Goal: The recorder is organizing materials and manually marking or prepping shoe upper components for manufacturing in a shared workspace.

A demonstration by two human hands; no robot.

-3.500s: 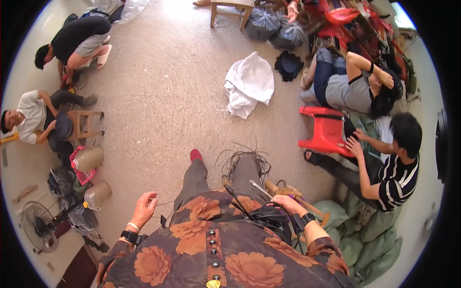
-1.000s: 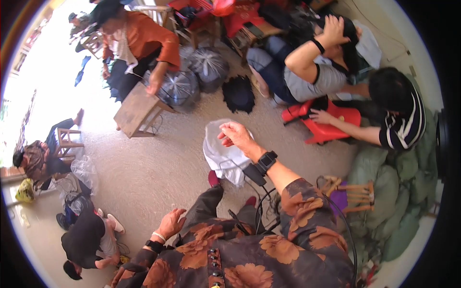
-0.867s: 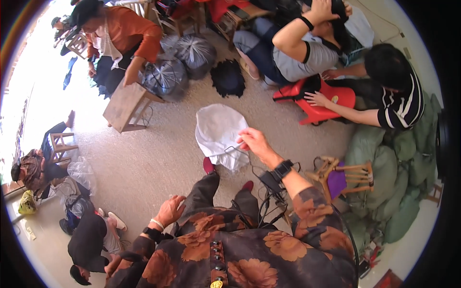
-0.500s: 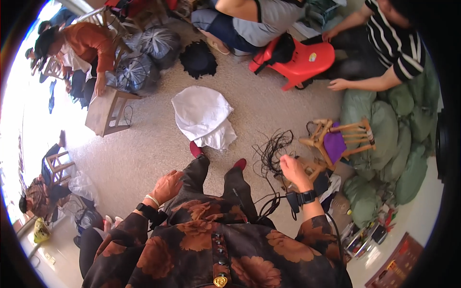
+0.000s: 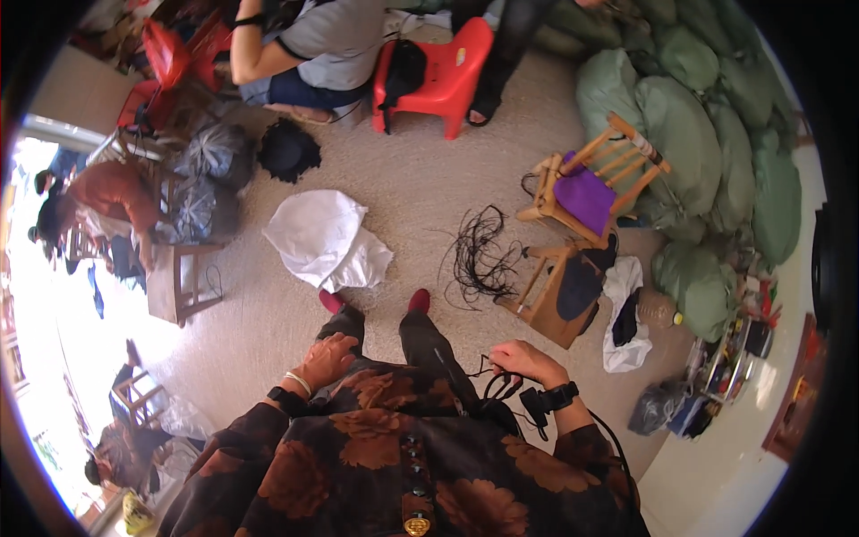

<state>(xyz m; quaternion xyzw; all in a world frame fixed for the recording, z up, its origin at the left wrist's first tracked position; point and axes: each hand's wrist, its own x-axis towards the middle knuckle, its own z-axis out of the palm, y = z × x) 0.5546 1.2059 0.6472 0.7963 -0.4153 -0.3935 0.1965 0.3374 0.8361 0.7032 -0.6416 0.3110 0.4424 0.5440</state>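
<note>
My left hand (image 5: 324,361) rests at my left thigh, its fingers loosely bent and holding nothing. To the right of my lap, my right hand (image 5: 530,360) is closed, with thumb and fingertips together. A thin black loop (image 5: 484,366) shows at those fingertips; I cannot make out what they grip. Black cables (image 5: 501,387) hang just below that hand. On the floor ahead of my feet lies a crumpled white sack (image 5: 318,237). A tangle of black cords (image 5: 483,259) spreads on the floor to the right of it.
At right stand a wooden chair with a purple cloth (image 5: 586,201) and a low wooden stool (image 5: 559,300). Green sacks (image 5: 680,134) are piled behind them. A red plastic chair (image 5: 443,76) and a seated person in grey (image 5: 331,45) are at the top, another person (image 5: 116,197) far left.
My view has swung, so the floor objects sit further left. My right hand has come back from beside the black cords toward my lap. My left hand stays near my thigh.
</note>
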